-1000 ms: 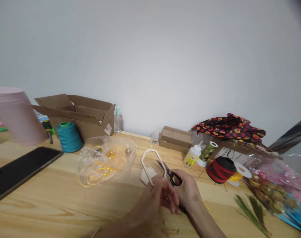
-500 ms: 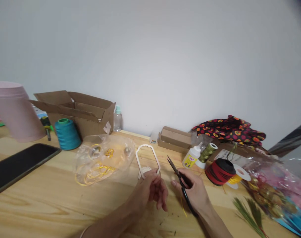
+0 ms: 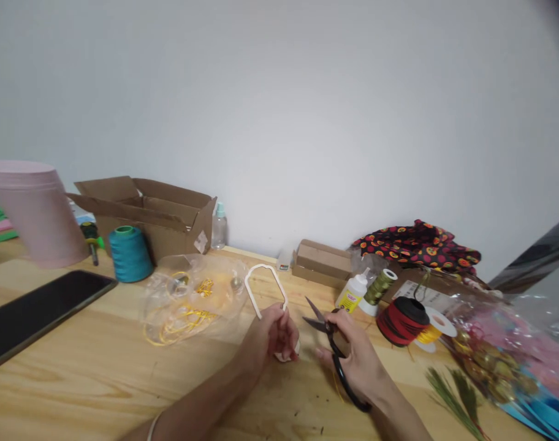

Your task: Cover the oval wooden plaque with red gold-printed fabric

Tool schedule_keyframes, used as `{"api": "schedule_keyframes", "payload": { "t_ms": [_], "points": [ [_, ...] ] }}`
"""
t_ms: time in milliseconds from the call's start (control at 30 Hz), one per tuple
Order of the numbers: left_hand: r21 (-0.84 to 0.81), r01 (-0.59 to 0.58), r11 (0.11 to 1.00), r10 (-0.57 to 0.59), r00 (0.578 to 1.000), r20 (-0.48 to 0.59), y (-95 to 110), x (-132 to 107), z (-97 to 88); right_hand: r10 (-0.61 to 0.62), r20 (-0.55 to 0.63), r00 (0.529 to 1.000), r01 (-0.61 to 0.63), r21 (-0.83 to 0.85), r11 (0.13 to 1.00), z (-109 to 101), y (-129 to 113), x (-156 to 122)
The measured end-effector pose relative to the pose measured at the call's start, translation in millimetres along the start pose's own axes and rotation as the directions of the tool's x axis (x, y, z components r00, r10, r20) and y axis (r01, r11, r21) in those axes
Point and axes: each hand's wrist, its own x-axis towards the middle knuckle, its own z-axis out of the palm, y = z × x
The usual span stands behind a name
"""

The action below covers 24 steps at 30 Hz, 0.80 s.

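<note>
My left hand (image 3: 273, 337) is closed around the lower end of a white elongated frame (image 3: 248, 283), whose rounded loop sticks up above my fingers. A small white piece (image 3: 284, 357) shows under those fingers; whether it belongs to the frame I cannot tell. To the right, my right hand (image 3: 357, 361) grips a pair of black-handled scissors (image 3: 324, 324). The blades stand apart, pointing up and left towards the frame without touching it. A thin yellow thread (image 3: 337, 387) lies by the scissor handles, partly hidden.
Left are a phone (image 3: 45, 312), a teal thread cone (image 3: 130, 254), a cardboard box (image 3: 169, 229) and a plastic bag with yellow cord (image 3: 192, 315). Right are a glue bottle (image 3: 352, 294), a red-and-black cord spool (image 3: 403, 321), green sprigs (image 3: 458, 395) and plastic-wrapped items (image 3: 509, 361).
The scissor blades have gone from closed to spread. My left hand has drawn the white frame slightly left and turned it, and its fingers are now curled tighter. The view has shifted a little.
</note>
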Motion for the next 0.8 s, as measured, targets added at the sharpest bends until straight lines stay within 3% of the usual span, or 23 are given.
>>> {"api": "schedule_keyframes", "payload": {
  "t_ms": [100, 167, 300, 400, 567, 667, 800],
  "points": [
    [0.015, 0.006, 1.000, -0.006, 1.000, 0.008, 3, 2, -1.6, 0.020, -0.059, 0.998, -0.022, -0.033, 0.999, 1, 3, 0],
    [0.039, 0.033, 0.999, -0.035, 0.999, 0.042, 3, 1, -1.8, 0.076, -0.109, 0.991, -0.073, 0.032, 0.997, 3, 3, 0],
    [0.109, 0.110, 0.988, -0.127, 0.979, 0.159, -2, -4, 1.2, 0.265, -0.142, 0.954, -0.191, 0.394, 0.899, 12, -9, -1],
    [0.174, 0.192, 0.966, -0.229, 0.945, 0.232, -3, -9, 5.9, 0.358, -0.085, 0.930, -0.225, 0.640, 0.735, 16, -21, 0],
    [0.241, 0.258, 0.935, -0.318, 0.914, 0.252, -1, -15, 10.0, 0.385, 0.081, 0.919, -0.288, 0.805, 0.518, 16, -26, 2],
    [0.261, 0.262, 0.929, -0.330, 0.907, 0.262, -2, -15, 8.5, 0.375, 0.128, 0.918, -0.311, 0.819, 0.483, 16, -27, 1],
    [0.280, 0.262, 0.923, -0.339, 0.901, 0.272, -6, -12, 6.4, 0.355, 0.152, 0.923, -0.329, 0.790, 0.517, 19, -33, 1]
  ]
}}
